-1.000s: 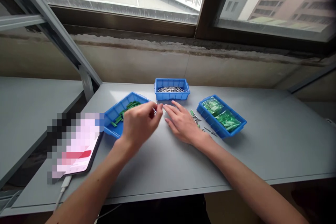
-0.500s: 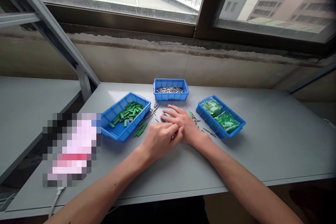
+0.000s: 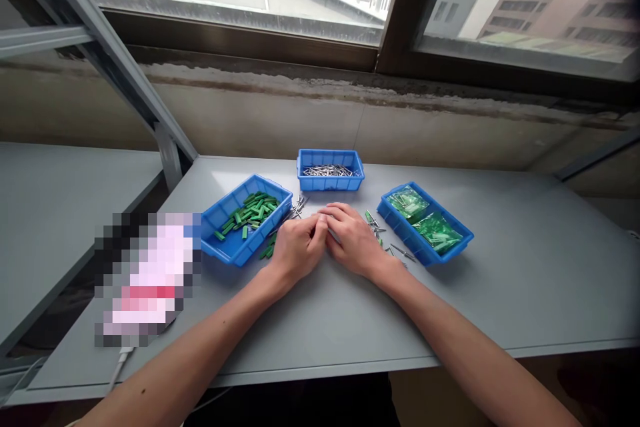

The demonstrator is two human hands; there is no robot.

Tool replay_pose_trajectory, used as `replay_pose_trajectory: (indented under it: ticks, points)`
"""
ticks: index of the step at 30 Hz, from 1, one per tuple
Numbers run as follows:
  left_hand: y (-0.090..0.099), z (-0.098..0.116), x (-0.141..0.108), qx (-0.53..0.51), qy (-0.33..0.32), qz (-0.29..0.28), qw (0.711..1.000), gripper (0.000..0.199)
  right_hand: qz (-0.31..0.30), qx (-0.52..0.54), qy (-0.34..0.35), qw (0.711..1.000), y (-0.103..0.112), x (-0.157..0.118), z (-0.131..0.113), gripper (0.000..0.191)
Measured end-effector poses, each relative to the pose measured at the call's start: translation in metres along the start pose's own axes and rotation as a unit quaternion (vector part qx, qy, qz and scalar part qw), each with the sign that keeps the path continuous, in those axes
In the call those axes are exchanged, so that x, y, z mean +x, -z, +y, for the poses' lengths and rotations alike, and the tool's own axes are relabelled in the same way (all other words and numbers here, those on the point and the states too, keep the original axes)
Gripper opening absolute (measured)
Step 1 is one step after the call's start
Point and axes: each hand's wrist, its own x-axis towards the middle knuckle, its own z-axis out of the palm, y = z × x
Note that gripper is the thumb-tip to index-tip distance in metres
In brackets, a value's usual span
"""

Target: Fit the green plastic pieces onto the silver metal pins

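My left hand (image 3: 299, 247) is closed, its thumb and fingers pinched together in the middle of the table. My right hand (image 3: 354, 239) meets it there, fingers bent and held together, tips touching those of the left. Whatever lies between the fingertips is hidden. Left of the hands is a pile of thin silver metal pins (image 3: 299, 207), with a few green plastic pieces (image 3: 267, 251) partly behind the left hand. Beside the right hand lie more pins (image 3: 403, 252) and green pieces, some paired together.
A blue bin (image 3: 210, 255) of green pieces stands at left and a blue bin (image 3: 330, 183) of silver pins at the back. At right, another blue bin (image 3: 463, 240) holds filled clear bags (image 3: 436, 232). A blurred-out object (image 3: 155, 273) with a white cable (image 3: 119, 368) is at far left.
My right hand's outstretched fingers have bent and drawn together. My left hand has shifted from over the right hand to beside it, fingertips meeting. The view has shifted slightly.
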Motion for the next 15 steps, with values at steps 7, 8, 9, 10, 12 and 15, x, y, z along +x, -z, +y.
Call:
replay_pose_trajectory:
  ticks: [7, 8, 9, 10, 12, 15]
  points:
    - [0.001, 0.014, -0.009, -0.016, -0.2, -0.075, 0.977, 0.038, -0.09, -0.075, 0.058, 0.991, -0.012, 0.025, 0.009, 0.048]
    - [0.002, 0.014, -0.01, -0.013, -0.212, -0.08, 0.974, 0.038, -0.09, -0.093, 0.054, 0.99, -0.012, 0.032, 0.009, 0.045]
    - [0.003, 0.014, -0.01, -0.01, -0.218, -0.081, 0.972, 0.039, -0.09, -0.108, 0.052, 0.989, -0.013, 0.038, 0.009, 0.041]
    - [0.004, 0.013, -0.009, -0.007, -0.219, -0.079, 0.972, 0.039, -0.09, -0.118, 0.053, 0.987, -0.013, 0.044, 0.009, 0.038]
    - [0.006, 0.012, -0.009, -0.002, -0.218, -0.067, 0.974, 0.039, -0.093, -0.127, 0.049, 0.986, -0.012, 0.052, 0.009, 0.031]
    - [0.008, 0.009, -0.007, 0.007, -0.218, -0.046, 0.975, 0.04, -0.087, -0.124, 0.026, 0.988, -0.009, 0.054, 0.01, 0.025]
